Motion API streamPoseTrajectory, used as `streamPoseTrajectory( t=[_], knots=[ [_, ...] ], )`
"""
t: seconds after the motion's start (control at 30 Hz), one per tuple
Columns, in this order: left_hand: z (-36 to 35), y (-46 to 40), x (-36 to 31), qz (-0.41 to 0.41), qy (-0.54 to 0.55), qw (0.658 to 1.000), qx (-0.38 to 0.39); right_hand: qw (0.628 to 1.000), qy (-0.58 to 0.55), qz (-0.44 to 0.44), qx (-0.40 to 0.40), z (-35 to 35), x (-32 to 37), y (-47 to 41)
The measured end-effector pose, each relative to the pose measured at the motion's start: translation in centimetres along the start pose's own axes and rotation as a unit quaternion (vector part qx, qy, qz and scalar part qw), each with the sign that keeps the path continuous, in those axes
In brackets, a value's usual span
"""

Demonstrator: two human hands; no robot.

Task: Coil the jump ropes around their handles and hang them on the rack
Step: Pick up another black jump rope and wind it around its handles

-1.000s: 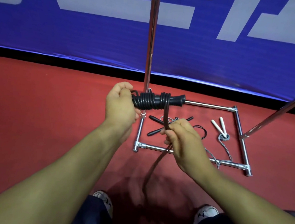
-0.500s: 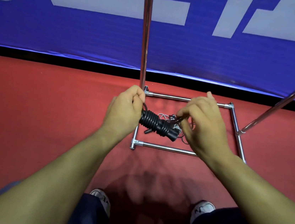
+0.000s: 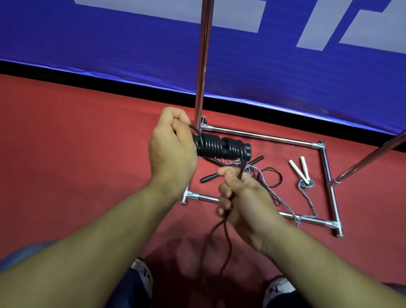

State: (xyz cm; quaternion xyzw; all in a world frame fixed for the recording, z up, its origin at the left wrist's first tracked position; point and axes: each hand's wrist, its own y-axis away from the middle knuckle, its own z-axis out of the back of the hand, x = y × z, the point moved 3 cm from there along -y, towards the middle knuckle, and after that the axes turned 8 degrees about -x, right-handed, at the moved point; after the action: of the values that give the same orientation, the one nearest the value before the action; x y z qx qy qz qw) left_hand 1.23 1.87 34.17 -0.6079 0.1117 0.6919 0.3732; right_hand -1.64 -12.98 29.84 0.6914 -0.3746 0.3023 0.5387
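A red floor runs up to a blue banner with pale lettering, a black strip along its lower edge. In front of me stands the chrome rack, its rectangular base flat on the floor, one upright pole rising just past my left hand and a slanted pole off to the right. My left hand is curled tight round one end of the black jump rope handles, which point to the right and are wrapped in thick black coils almost to the tip. From the right end of that bundle the loose rope drops straight into my right hand, which sits just below and slightly right of the bundle, fingers closed round the cord. Below that hand two strands hang down blurred between my knees. Inside the rack base, beyond my hands, lie a second rope with thin black handles and a tangled thin cord, and further right a gray rope with white handles, its cord trailing over the near bar of the base. My two shoes show at the bottom, either side of the hanging strands.
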Motion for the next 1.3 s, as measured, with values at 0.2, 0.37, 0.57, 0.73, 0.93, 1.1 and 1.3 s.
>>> streamPoseTrajectory(
  t=[0.2, 0.37, 0.57, 0.73, 0.93, 1.1, 1.3],
  knots=[
    [0.2, -0.8, 1.0, 0.084, 0.016, 0.996, -0.013, 0.948, 0.216, 0.221, -0.076, 1.6, 1.4, -0.5],
    [-0.1, 0.1, 0.7, 0.107, 0.018, 0.994, -0.005, 0.903, 0.326, 0.269, -0.074, 1.7, 2.3, -0.9],
    [-0.6, 1.5, 1.1, 0.156, 0.047, 0.987, -0.004, 0.997, 0.026, 0.065, -0.038, 1.0, 1.5, -1.4],
    [-1.2, 2.6, 0.8, 0.167, 0.066, 0.982, 0.055, 0.999, -0.026, 0.044, 0.005, 0.3, 1.8, -1.2],
    [-1.3, 2.8, 2.2, 0.181, 0.042, 0.977, 0.106, 0.992, 0.067, 0.103, 0.032, 0.1, 1.7, -0.7],
    [-1.0, 1.9, 1.1, 0.166, 0.069, 0.981, 0.069, 0.939, 0.279, 0.197, 0.036, 0.9, 1.9, -0.2],
    [-0.3, -0.4, 0.1, 0.197, 0.085, 0.961, 0.175, 0.782, 0.492, 0.361, 0.129, 2.5, 1.6, -0.5]
  ],
)
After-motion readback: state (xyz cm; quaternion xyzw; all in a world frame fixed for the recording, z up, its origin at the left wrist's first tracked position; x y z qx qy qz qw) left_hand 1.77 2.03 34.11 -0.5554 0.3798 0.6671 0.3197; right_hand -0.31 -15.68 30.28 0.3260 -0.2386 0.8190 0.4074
